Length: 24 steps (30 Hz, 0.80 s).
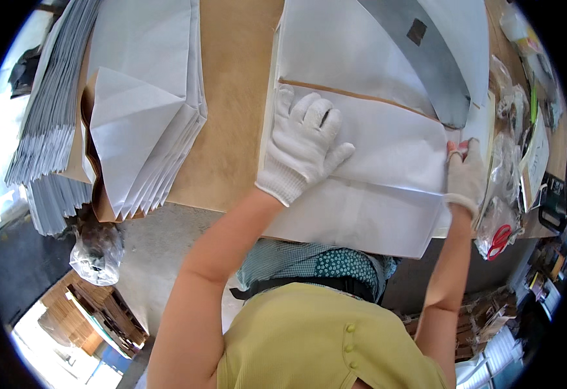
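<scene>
While the left hand (303, 146) lies flat in its white knit glove on the white paper sheet (374, 168), fingers (316, 110) spread wide and gripping nothing, the right hand (465, 175), also gloved, pinches the sheet's right edge between thumb and fingertips, closed on the paper. Head view only: the sheet sits on the brown surface (231, 97) right in front of the person, its lower part hanging just over the near edge. To do the fold well I'd judge the flat palm should keep weight near the crease line while the right hand draws the edge square, not skewed. Edges and room: a grey curved panel (420, 52) overlaps the sheet's top right, so little room upward there; clear bags and red-handled scissors (501, 236) crowd close beside the right hand. Left side is freer, a bare strip of surface lies between the sheet and the stack of folded white paper (141, 110), with a grey stack (50, 110) beyond.
</scene>
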### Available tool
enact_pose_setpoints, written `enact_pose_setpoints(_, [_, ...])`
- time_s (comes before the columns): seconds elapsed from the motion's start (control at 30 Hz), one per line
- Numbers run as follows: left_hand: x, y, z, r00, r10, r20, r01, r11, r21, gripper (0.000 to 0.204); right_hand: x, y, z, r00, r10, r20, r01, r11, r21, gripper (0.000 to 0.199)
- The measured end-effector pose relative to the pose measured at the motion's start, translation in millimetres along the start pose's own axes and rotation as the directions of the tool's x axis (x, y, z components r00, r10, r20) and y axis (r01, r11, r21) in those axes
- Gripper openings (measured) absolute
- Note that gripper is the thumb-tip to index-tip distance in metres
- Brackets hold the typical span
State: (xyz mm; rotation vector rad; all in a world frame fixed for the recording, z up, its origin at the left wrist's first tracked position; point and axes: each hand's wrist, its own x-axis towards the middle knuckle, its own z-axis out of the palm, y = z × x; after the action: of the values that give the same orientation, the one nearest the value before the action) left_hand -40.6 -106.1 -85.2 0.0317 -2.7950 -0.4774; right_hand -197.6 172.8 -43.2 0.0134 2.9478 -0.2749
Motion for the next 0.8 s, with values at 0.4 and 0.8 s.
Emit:
enact_pose_setpoints(0.4, [0.7,6.3,6.5,0.998,-0.065,0.011,0.064,0.997,0.034,0.054,-40.6,-37.5,63.6,0.657,-0.667,-0.353,0.713,0.701,0.003,0.050])
enact_pose_setpoints(0.8, [12.0,4.6,7.6,0.983,0.035,-0.182,-0.044,0.998,-0.042,0.041,-8.1,56.3,58.1,0.733,-0.444,-0.516,0.625,0.739,0.251,0.040])
